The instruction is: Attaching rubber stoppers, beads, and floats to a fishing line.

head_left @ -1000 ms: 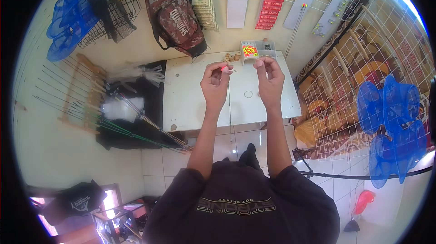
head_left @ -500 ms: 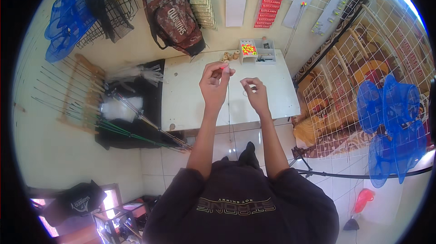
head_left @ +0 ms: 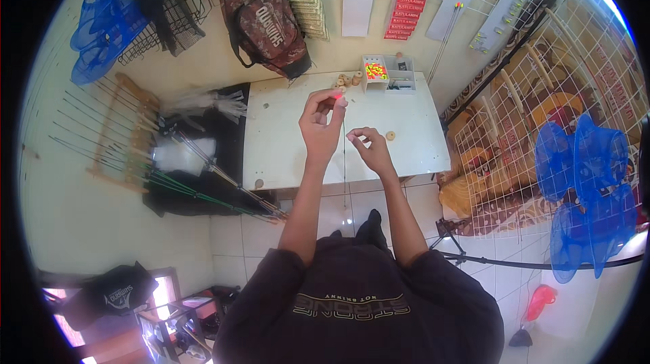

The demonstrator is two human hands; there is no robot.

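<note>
My left hand is raised over the white table, thumb and fingers pinched on a small bright red bead-like piece. From that pinch a thin dark fishing line hangs straight down past the table's front edge, with small dark bits along it. My right hand is lower and to the right, its thumb and forefinger pinched close beside the line. Whatever lies between those right fingertips is too small to make out. A small tan spool lies on the table just right of my right hand.
On the white table, several tan spools sit at the back beside a white divided tray holding red and yellow pieces. Fishing rods lean at the left. A wire grid with blue nets stands at the right.
My right hand has moved left and slightly down, toward the hanging line, uncovering the tan spool behind it. My left hand keeps its pinch on the red piece. The view has shifted slightly.
</note>
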